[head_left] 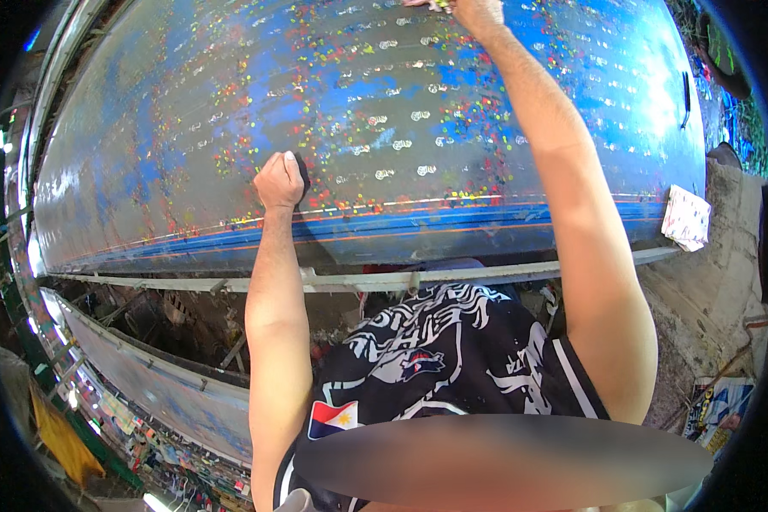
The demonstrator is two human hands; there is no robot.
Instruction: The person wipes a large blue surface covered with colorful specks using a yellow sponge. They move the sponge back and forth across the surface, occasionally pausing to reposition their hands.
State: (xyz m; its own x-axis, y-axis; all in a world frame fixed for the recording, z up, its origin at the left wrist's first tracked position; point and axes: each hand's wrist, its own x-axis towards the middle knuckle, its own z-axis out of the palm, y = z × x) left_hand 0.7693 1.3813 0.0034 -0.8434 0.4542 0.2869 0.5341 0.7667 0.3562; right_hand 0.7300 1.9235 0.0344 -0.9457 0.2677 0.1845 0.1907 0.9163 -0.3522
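A long table top (188, 85) lies in front of me, grey with blue paint smears, many coloured specks and rows of small white printed marks. My left hand (280, 181) is closed in a fist against its near part, thumb uppermost, and nothing shows sticking out of it. Stretched far across the surface, my right hand (480, 15) grips a crumpled pinkish rag (431, 4) at the top edge of the view. Part of that hand and of the rag is cut off there.
A pale metal rail (486, 275) runs along the table's near edge. On the right corner rests a stack of white printed sheets (686, 218). Another long board (162, 375) stands at the lower left, and a yellow cloth (66, 435) hangs beyond it. Printed paper (718, 414) lies at lower right.
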